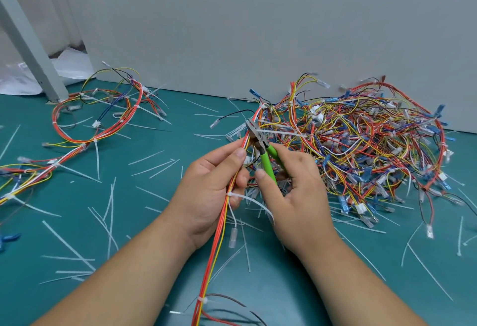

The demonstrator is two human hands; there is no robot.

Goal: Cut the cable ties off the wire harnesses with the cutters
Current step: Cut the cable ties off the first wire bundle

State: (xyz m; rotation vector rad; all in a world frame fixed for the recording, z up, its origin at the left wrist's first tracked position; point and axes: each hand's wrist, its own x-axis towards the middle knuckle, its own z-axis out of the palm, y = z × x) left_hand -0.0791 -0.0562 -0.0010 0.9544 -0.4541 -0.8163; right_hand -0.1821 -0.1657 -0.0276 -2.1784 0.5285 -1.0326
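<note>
The harness (215, 248) in hand is a slim bundle of orange, yellow and white insulated wires. It runs from the near edge of the bench (271, 294) up through the left hand (211, 191) toward the far pile. The left-hand fingers are curled round the bundle, with the thumb pressed on the wires.

A white nylon cable tie (229, 194) cinches the bundle just below that thumb, its thin tail arcing right. A second tie (202, 300) binds it nearer the camera. A white branch wire ends in a clear tubular sleeve (232, 238).

The right hand (291, 191) grips the cutters (265, 163), thumb and fingers wrapped round the glossy green handles. The steel head points away at the harness, where a white tie strap (281, 132) crosses. I cannot tell whether the blades are closed.

At the far right is a dense tangle of harnesses (361, 145) in red, yellow and blue, with blue and clear terminals. A looped harness (136, 106) lies at the far left, its ties on.

Cut tie tails (68, 245), flat white strips, litter the matte teal surface. Behind stand a smooth grey panel (258, 28) and a grey post (28, 41).
</note>
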